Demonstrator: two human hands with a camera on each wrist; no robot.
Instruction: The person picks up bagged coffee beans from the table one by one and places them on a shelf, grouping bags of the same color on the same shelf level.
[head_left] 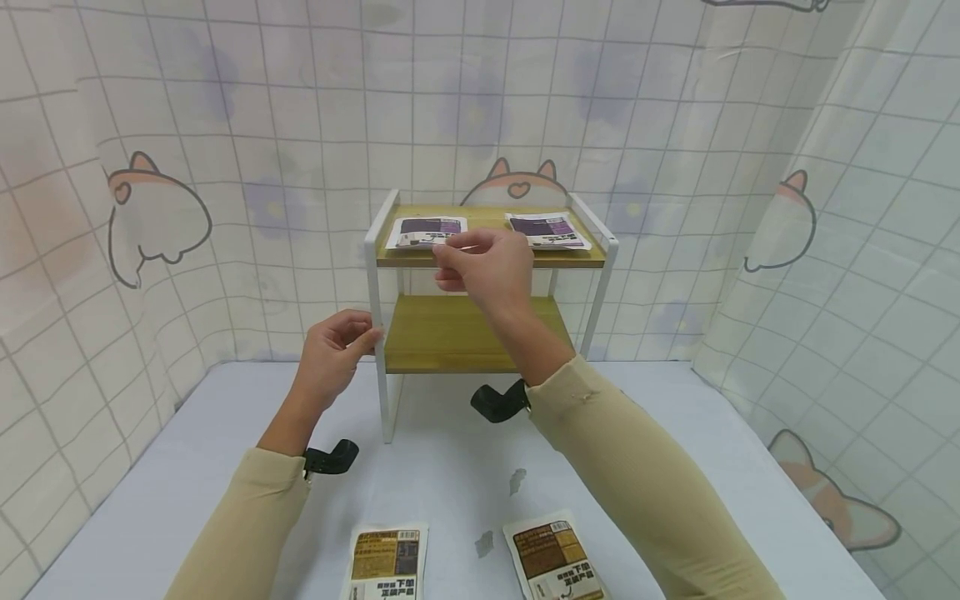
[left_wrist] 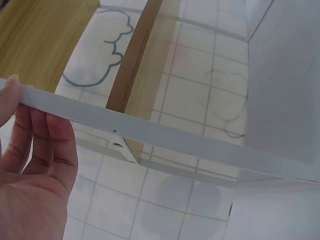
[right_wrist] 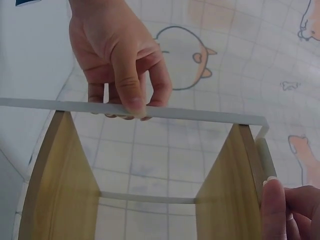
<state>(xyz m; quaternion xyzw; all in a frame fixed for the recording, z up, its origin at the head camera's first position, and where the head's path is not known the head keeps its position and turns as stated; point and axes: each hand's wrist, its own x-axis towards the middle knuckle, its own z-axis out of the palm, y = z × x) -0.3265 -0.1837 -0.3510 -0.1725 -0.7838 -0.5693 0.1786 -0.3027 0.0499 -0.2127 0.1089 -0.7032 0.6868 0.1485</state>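
Observation:
A small two-tier shelf with white side frames and wooden boards stands ahead. My left hand [head_left: 337,354] grips its left white post [left_wrist: 165,131], thumb on one side and fingers curled on the other. Two flat white-and-purple packets lie on the top board [head_left: 480,214]. At the front right corner of the left packet [head_left: 429,229], my right hand [head_left: 491,271] pinches with thumb and curled fingers. The right packet [head_left: 551,230] lies behind and right of this hand. In the right wrist view, the right thumb [right_wrist: 272,210] is at the board's edge, and the left hand [right_wrist: 120,60] holds the post.
Two brown-and-white packets lie on the white table near me, one on the left [head_left: 386,562] and one on the right [head_left: 555,558]. The lower board [head_left: 457,333] sits beneath the top one. A grid-patterned curtain [head_left: 300,125] hangs behind and along both sides.

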